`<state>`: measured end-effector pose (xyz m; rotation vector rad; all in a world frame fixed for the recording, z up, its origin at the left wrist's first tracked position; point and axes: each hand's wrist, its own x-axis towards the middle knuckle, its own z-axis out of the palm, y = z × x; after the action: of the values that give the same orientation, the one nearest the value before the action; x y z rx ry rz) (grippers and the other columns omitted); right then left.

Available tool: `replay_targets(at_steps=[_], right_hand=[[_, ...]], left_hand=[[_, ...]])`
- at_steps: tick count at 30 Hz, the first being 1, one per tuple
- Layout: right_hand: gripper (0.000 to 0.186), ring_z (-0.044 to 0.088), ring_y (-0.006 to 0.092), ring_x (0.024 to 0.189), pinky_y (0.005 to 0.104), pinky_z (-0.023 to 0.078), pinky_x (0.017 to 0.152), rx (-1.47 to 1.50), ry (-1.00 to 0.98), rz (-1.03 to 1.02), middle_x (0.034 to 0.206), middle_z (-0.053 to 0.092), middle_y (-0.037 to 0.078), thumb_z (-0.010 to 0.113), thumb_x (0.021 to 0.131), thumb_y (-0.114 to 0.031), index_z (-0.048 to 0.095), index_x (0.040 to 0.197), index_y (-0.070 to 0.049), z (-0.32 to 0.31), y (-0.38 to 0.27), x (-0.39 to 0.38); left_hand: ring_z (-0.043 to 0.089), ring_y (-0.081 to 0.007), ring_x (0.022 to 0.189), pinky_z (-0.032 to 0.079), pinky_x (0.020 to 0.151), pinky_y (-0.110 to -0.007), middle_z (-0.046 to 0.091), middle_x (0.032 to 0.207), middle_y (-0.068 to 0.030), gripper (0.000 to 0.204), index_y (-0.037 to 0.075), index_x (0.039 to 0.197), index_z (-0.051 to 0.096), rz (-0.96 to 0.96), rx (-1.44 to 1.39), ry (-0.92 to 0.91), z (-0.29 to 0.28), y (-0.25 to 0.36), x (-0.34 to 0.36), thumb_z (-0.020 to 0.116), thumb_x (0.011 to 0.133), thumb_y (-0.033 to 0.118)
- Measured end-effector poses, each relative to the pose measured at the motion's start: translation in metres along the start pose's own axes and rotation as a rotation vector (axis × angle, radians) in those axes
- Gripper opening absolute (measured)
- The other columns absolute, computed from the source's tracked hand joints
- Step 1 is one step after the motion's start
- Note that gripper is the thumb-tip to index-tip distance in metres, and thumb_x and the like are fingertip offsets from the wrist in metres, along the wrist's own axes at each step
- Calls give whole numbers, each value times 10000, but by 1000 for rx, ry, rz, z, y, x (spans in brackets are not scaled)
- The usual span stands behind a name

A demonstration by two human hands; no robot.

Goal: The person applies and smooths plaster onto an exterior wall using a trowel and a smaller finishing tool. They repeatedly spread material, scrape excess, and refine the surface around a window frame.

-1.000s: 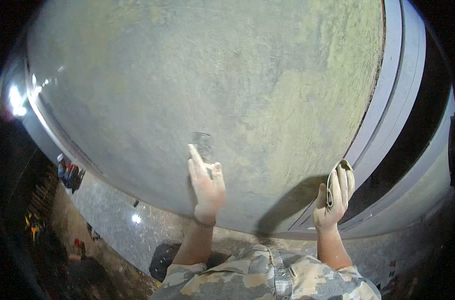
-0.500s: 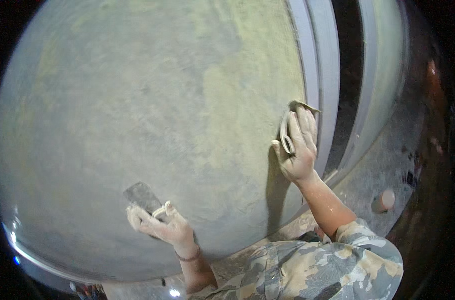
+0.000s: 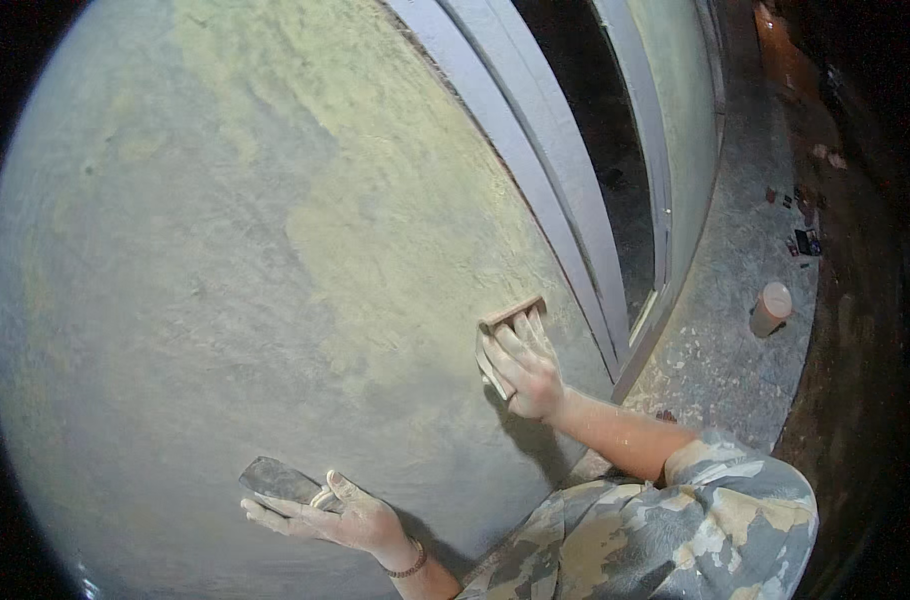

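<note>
Hand, left [image 3: 365,522]: seven o'clock; grasping flat grey piece [image 3: 280,480];
Hand, right [image 3: 525,375]: four o'clock; gripping folded sheet [image 3: 515,313] against wall [image 3: 225,300];
Frame, lilac [image 3: 545,140]: one o'clock;
Tub, pale [image 3: 772,309]: three o'clock, on floor [image 3: 700,350]

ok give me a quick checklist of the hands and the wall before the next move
1. Right hand has hold of the folded sheet: ok, fingers bent over it.
2. Left hand has hold of the grey rectangular plate: ok.
3. Sheet clear of the pale frame: ok, bare wall shows between them.
4. Sheet flat against the wall: cannot tell, its underside is hidden.
5. Wall evenly coloured: not ok, yellowish patches beside grey.
</note>
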<state>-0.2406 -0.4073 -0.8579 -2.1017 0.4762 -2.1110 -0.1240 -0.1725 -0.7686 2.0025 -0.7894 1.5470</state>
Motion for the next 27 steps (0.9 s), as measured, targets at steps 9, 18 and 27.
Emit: replay_targets(at_steps=[9, 18, 27], right_hand=[[402, 566, 475, 1212, 599, 385, 1084, 89, -56, 42, 1246, 633, 247, 724, 793, -137, 704, 1158, 31, 1, -16, -4], [465, 549, 463, 1256, 541, 369, 1122, 10, 38, 105, 1301, 625, 234, 696, 871, -131, 624, 1310, 2, 0, -8, 33], [424, 532, 462, 1291, 528, 370, 1129, 144, -43, -14, 1349, 603, 237, 669, 859, -103, 643, 1261, 30, 5, -16, 14]], left_hand=[[317, -299, 1425, 510, 816, -319, 100, 1652, -227, 789, -32, 1594, 161, -75, -172, -31, 0, 5, 3, 419, 1061, 488], [163, -383, 1514, 511, 885, -338, 133, 1643, -247, 787, -22, 1594, 180, -21, -37, -32, 0, 3, 3, 394, 1061, 517], [116, -420, 1526, 441, 963, -447, 122, 1639, -263, 805, -14, 1597, 156, 55, 115, -32, 2, -5, 6, 380, 1056, 539]])
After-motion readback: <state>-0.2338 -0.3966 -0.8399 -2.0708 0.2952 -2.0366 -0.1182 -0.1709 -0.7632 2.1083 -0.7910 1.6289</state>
